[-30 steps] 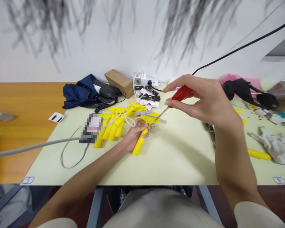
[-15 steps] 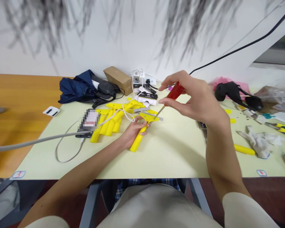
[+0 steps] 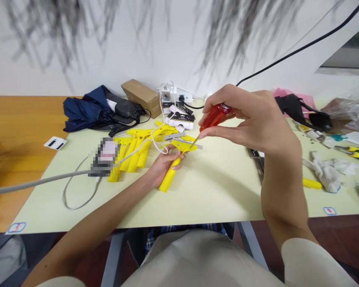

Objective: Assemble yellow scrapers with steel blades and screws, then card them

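Note:
My left hand (image 3: pixel 161 166) is closed around a yellow pistol-shaped tool (image 3: pixel 170 175), holding it over the table with the handle slanting down toward me. Between the thumb and fingers of my right hand (image 3: pixel 242 117) is a screwdriver with a red see-through handle (image 3: pixel 214 116). Its thin shank slopes down to the left, and the tip meets the head of the yellow tool near a small screw. A flat grey metal piece (image 3: pixel 200 147) sticks out of that head on the right. More yellow pistol-shaped tools (image 3: pixel 134 153) lie in a row just left of my left hand.
A phone (image 3: pixel 104 157) with a cable lies at the left. Behind are a dark blue umbrella (image 3: pixel 83 109), a brown box (image 3: pixel 142 97) and white chargers (image 3: pixel 167 93). White gloves (image 3: pixel 327 173), yellow-handled pliers (image 3: pixel 351 154) and a yellow grip (image 3: pixel 312 183) lie at the right.
My right hand's fingers have closed in on the screwdriver handle, which sits slightly lower. The tip stays at the yellow tool's head. The table's contents have shifted slightly left in view.

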{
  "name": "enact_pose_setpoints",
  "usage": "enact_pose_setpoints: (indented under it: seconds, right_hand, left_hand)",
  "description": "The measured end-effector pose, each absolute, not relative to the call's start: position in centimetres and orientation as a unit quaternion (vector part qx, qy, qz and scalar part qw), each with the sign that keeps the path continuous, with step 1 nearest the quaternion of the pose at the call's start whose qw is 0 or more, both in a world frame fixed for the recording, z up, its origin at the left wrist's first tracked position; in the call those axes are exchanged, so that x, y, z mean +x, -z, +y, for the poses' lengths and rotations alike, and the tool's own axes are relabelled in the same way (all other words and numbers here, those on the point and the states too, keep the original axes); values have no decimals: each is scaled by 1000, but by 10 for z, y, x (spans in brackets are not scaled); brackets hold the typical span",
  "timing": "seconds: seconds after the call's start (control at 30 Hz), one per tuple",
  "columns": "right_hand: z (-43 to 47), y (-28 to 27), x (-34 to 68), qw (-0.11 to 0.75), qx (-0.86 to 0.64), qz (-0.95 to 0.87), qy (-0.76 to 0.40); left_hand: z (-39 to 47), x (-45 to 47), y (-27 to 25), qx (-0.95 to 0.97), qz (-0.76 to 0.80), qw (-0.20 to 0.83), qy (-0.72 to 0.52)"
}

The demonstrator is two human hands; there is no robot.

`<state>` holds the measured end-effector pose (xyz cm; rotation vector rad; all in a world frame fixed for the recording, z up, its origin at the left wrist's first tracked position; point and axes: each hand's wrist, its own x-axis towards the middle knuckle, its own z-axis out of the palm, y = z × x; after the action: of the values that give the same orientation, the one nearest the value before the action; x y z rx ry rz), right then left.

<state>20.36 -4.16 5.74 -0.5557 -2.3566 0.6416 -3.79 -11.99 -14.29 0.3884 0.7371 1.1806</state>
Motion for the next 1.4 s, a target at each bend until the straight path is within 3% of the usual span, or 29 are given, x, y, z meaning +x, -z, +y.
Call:
enact_pose_setpoints:
  seconds: [0.47, 0.67, 1.4]
  right_hand:
    - [-55, -71, 212, 316, -255, -886, -225]
    - [-73, -72, 208, 387, -258, -849, -250]
    - [-48, -55, 196, 323, -244, -866, -294]
  left_hand:
    - [-118, -36, 139, 156, 329, 741, -565]
    - [-117, -36, 140, 165, 343, 735, -561]
    - [-120, -35, 141, 197, 346, 737, -546]
